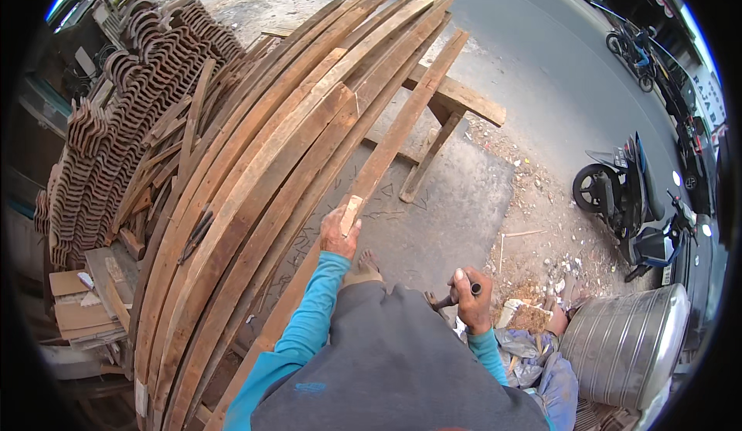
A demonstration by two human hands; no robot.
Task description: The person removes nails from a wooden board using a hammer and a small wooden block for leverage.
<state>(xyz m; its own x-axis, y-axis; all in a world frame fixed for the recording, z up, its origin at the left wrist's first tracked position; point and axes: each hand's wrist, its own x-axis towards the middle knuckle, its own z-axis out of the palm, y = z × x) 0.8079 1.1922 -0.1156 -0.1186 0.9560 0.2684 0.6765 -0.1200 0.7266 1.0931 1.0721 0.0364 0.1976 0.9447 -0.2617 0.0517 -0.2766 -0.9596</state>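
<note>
My left hand (pixel 338 232) is closed around the edge of a long, narrow wooden beam (pixel 402 126), beside a pale patch on its upper face. The beam slopes away from me and its far part lies over a wooden sawhorse (pixel 456 98). In my right hand (pixel 471 303) is a hammer (pixel 444 303), held at my right side, with the round end of its handle facing up. Its head is partly hidden by my fingers and clothing. Left of the held beam, several long wooden beams (pixel 255 176) lie side by side, and dark pincers (pixel 198 234) rest on them.
Stacked roof tiles (pixel 127 114) and loose wood offcuts stand at the left. A grey sheet (pixel 464 191) strewn with nails lies ahead. At the right are a ribbed metal drum (pixel 618 350), plastic bags (pixel 556 377), rubble and a parked motorbike (pixel 618 191). A road runs beyond.
</note>
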